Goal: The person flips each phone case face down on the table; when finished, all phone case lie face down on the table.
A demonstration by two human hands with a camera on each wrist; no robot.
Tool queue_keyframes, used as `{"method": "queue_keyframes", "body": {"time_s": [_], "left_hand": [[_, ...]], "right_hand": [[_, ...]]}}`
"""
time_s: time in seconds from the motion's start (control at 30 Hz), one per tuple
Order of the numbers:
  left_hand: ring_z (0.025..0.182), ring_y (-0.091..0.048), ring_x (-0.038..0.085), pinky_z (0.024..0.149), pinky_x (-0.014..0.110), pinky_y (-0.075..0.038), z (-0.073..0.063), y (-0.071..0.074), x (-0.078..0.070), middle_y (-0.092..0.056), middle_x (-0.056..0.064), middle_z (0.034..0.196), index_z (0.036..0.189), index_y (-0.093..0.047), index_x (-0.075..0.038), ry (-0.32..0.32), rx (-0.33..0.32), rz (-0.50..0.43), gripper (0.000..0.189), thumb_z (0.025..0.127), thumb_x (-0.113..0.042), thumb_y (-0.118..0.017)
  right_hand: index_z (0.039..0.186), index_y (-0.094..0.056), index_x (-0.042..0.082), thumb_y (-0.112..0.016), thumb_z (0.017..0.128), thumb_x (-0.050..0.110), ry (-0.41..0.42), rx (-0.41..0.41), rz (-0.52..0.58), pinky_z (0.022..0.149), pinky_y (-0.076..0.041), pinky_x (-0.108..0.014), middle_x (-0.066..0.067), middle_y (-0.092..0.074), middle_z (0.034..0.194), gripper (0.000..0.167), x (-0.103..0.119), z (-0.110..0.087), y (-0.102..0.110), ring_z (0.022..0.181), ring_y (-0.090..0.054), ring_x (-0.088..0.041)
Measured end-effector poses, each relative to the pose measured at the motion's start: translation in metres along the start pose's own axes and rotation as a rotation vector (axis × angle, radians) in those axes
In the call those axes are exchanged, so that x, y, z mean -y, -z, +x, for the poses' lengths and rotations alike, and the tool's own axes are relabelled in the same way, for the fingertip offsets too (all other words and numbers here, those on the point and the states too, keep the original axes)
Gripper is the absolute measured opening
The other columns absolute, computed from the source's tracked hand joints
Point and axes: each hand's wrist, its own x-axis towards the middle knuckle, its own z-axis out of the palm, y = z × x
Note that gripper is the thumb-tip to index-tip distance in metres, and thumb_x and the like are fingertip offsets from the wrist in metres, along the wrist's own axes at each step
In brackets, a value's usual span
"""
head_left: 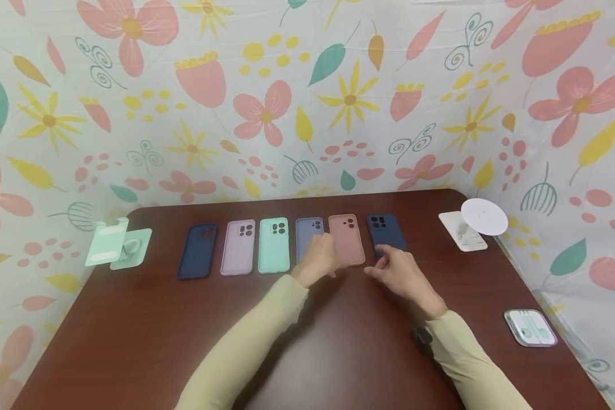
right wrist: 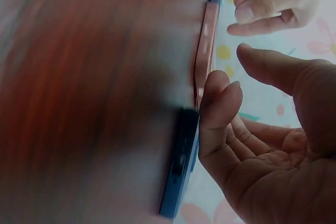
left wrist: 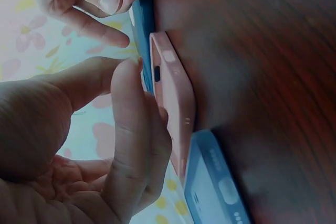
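Several phone cases lie in a row on the dark wooden table. My left hand hovers over the lower part of a slate-blue phone case, beside a pink phone case. In the left wrist view its thumb and fingers are bent loosely, fingertips close to the pink case's edge, with nothing between them. My right hand is at the lower end of a dark blue phone case at the row's right end. The right wrist view shows its thumb and fingers apart, holding nothing, fingertips close above the cases.
Left in the row are a mint case, a lilac case and another dark blue case. A green folding stand is at the left edge, a white stand at the right. Boxed earphones lie near the right edge.
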Motion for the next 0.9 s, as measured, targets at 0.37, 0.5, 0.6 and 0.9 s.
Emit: {"method": "queue_keyframes", "body": {"time_s": [0.37, 0.5, 0.6, 0.9], "left_hand": [[0.045, -0.07, 0.012, 0.058, 0.022, -0.06, 0.014, -0.008, 0.004, -0.079, 0.013, 0.091, 0.106, -0.076, 0.0, 0.084, 0.065, 0.059, 0.037, 0.085, -0.024, -0.095], [0.043, -0.069, 0.012, 0.05, 0.022, -0.057, 0.013, -0.009, 0.004, -0.078, 0.013, 0.09, 0.103, -0.074, -0.001, 0.073, 0.06, 0.032, 0.034, 0.086, -0.022, -0.094], [0.043, -0.07, 0.012, 0.049, 0.023, -0.058, 0.013, -0.009, 0.005, -0.077, 0.012, 0.09, 0.104, -0.074, -0.002, 0.067, 0.063, 0.009, 0.033, 0.086, -0.022, -0.093], [0.045, -0.071, 0.012, 0.049, 0.025, -0.06, 0.015, -0.009, 0.007, -0.076, 0.007, 0.082, 0.094, -0.072, -0.007, 0.046, 0.072, -0.039, 0.02, 0.09, -0.018, -0.088]], "right_hand": [[0.157, -0.042, -0.013, -0.08, 0.098, 0.024, -0.088, 0.12, 0.009, 0.061, -0.054, -0.028, -0.009, -0.073, 0.078, 0.079, 0.01, 0.017, -0.014, 0.063, -0.07, -0.016], [0.154, -0.044, -0.014, -0.082, 0.096, 0.028, -0.111, 0.158, -0.006, 0.059, -0.056, -0.031, -0.008, -0.072, 0.073, 0.082, -0.009, 0.036, -0.024, 0.061, -0.072, -0.017], [0.152, -0.046, -0.012, -0.084, 0.094, 0.029, -0.146, 0.174, -0.016, 0.059, -0.057, -0.031, -0.008, -0.073, 0.075, 0.08, -0.012, 0.044, -0.028, 0.06, -0.073, -0.017], [0.153, -0.05, -0.003, -0.082, 0.096, 0.02, -0.198, 0.169, 0.005, 0.06, -0.06, -0.032, -0.015, -0.074, 0.092, 0.07, 0.001, 0.044, -0.025, 0.064, -0.075, -0.021]]}}
